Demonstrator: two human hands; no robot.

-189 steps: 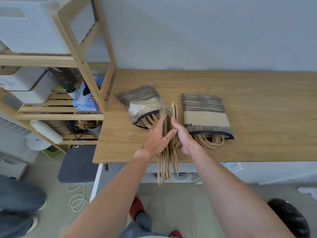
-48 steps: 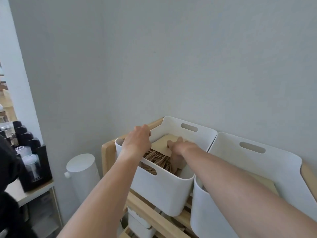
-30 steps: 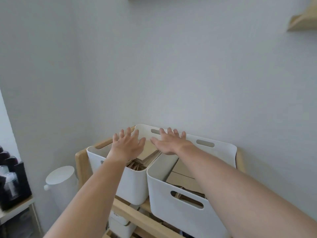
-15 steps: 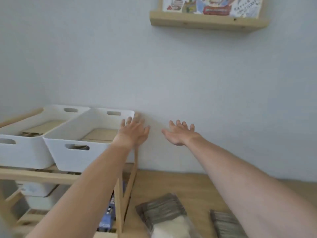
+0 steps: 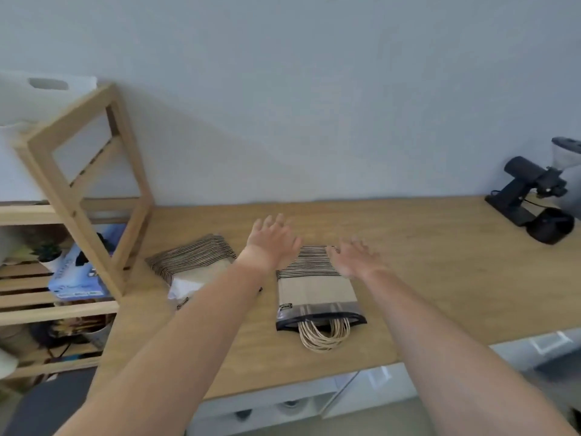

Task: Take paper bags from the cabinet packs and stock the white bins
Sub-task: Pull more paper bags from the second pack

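Note:
Two clear packs of brown paper bags lie on the wooden counter (image 5: 440,262). The right pack (image 5: 314,291) has its rope handles spilling out toward me. The left pack (image 5: 191,265) is partly hidden under my left forearm. My left hand (image 5: 272,242) hovers between the two packs with fingers spread and empty. My right hand (image 5: 356,258) hovers over the far right corner of the right pack, also with fingers spread and empty. A corner of a white bin (image 5: 37,96) shows on top of the wooden shelf at the upper left.
The wooden shelf unit (image 5: 85,196) stands left of the counter, with a blue box (image 5: 78,278) and a small plant on its slats. A black grinder (image 5: 531,199) sits at the counter's far right. White cabinet fronts run below the counter edge.
My view has swung down and right from the white bins to the counter. Both empty hands have come down with it and now hover over the bag packs.

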